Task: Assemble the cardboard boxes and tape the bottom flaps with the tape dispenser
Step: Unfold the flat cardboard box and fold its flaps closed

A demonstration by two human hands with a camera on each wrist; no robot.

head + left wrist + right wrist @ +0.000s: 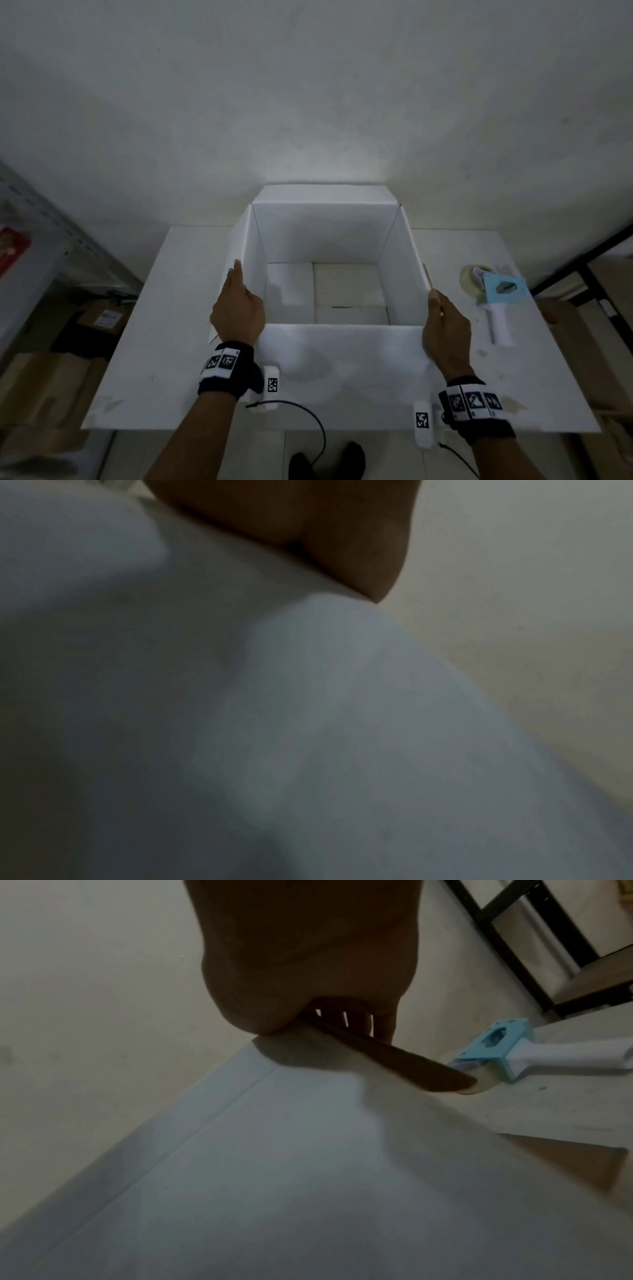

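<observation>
An open white cardboard box (322, 233) stands upright in the middle of the white table (171, 342), its bottom flaps (346, 291) folded flat inside. My left hand (239, 291) grips the box's left side flap, thumb inside and fingers outside. My right hand (442, 318) pinches the right side flap; in the right wrist view its fingers (356, 1020) lie behind the flap's brown edge. The left wrist view shows only my palm (325, 534) against the blurred white box (342, 723). A blue and white tape dispenser (496, 294) lies on the table right of the box, untouched.
A grey metal shelf (41, 246) stands at the left, with brown cartons (44, 387) on the floor below it. A black frame (582, 260) and brown cardboard (582, 342) flank the table's right side. A bare wall rises behind the box.
</observation>
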